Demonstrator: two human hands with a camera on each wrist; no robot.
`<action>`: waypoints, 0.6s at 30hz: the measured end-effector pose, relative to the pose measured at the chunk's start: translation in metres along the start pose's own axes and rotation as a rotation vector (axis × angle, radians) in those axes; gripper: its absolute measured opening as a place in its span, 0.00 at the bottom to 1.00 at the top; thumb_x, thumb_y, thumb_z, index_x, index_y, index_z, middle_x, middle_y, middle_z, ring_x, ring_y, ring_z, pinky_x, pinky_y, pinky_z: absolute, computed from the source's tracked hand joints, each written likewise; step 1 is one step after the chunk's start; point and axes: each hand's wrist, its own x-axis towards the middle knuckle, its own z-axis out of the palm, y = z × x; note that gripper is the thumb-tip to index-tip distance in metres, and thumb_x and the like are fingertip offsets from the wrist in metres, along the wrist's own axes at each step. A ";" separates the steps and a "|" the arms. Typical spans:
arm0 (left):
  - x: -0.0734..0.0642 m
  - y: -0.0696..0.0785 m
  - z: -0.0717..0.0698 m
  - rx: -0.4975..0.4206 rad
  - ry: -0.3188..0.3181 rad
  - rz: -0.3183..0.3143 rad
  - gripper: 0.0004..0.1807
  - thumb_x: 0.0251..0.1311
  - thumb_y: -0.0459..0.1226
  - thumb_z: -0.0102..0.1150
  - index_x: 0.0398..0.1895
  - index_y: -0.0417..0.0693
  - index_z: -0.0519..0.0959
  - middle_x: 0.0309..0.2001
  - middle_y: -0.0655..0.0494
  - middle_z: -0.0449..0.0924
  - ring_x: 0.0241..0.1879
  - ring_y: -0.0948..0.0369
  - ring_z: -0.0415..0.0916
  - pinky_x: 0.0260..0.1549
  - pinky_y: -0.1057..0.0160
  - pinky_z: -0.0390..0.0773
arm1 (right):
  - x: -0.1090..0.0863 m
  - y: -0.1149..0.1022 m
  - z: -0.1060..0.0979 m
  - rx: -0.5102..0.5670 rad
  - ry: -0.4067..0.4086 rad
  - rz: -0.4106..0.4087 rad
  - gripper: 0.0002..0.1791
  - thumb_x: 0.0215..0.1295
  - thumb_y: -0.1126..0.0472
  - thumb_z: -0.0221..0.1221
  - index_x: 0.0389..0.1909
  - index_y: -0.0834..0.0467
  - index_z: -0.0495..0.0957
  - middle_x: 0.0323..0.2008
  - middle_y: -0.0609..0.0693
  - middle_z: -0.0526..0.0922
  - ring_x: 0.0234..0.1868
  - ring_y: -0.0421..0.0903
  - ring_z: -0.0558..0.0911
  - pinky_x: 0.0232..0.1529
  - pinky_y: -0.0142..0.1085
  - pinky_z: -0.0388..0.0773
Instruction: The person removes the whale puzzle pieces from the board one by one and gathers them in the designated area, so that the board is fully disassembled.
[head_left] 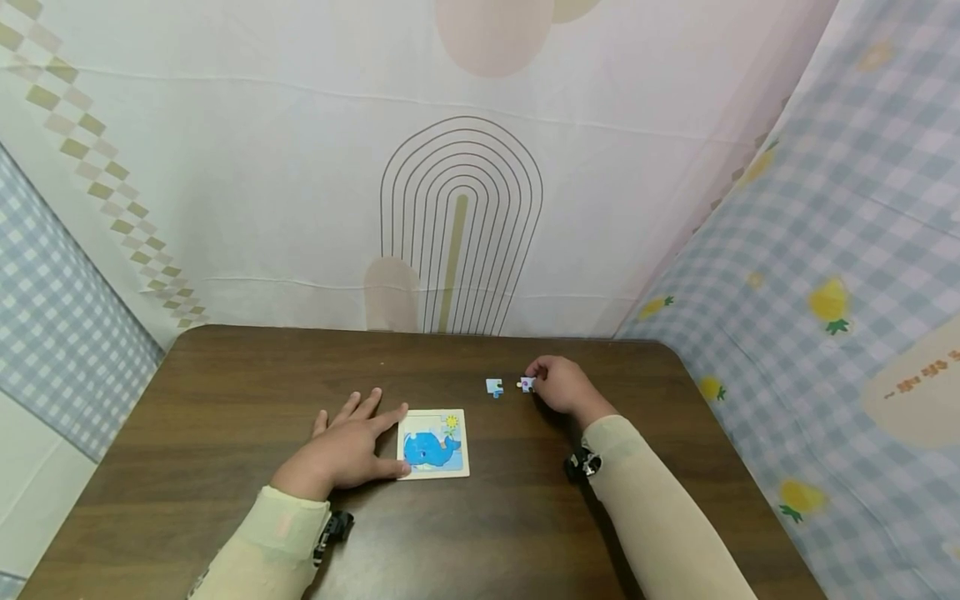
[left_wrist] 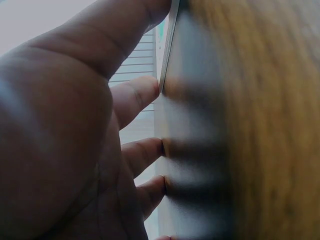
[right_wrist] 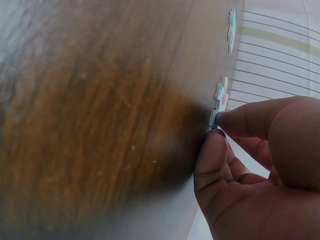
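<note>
A square jigsaw board (head_left: pixel 467 446) with a blue whale and a yellow flower lies on the table. Its upper left portion looks pale, without the whale picture. My left hand (head_left: pixel 347 450) rests at the board's left side, fingers spread; thumb and index finger touch its left corners. In the left wrist view the board's thin edge (left_wrist: pixel 170 45) shows beside thumb and index fingertip. Farther right, my right hand (head_left: pixel 564 387) pinches a small puzzle piece (right_wrist: pixel 222 97) between thumb and index finger, at the tabletop. Left of it, another puzzle piece (head_left: pixel 494 387) lies loose.
The dark brown wooden table (head_left: pixel 480 533) has rounded far corners. A pale patterned cloth (head_left: pixel 300 192) hangs right behind its far edge. Blue checked cloth (head_left: pixel 757 333) hangs along the right side, and more checked cloth (head_left: pixel 52 308) is on the left.
</note>
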 end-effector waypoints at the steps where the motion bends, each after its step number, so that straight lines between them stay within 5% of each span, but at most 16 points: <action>1: 0.000 0.000 0.000 0.000 0.001 0.000 0.56 0.63 0.69 0.76 0.91 0.72 0.62 0.94 0.41 0.43 0.92 0.31 0.36 0.78 0.12 0.35 | 0.000 0.000 0.000 -0.002 0.001 -0.001 0.10 0.76 0.67 0.59 0.48 0.57 0.88 0.37 0.51 0.85 0.36 0.46 0.79 0.43 0.41 0.77; 18: 0.000 -0.001 0.000 0.005 -0.003 0.002 0.56 0.63 0.68 0.76 0.92 0.71 0.61 0.94 0.41 0.42 0.92 0.30 0.35 0.77 0.12 0.35 | -0.002 -0.004 -0.002 0.010 -0.001 0.007 0.08 0.76 0.67 0.62 0.50 0.58 0.86 0.39 0.52 0.83 0.38 0.48 0.79 0.43 0.41 0.77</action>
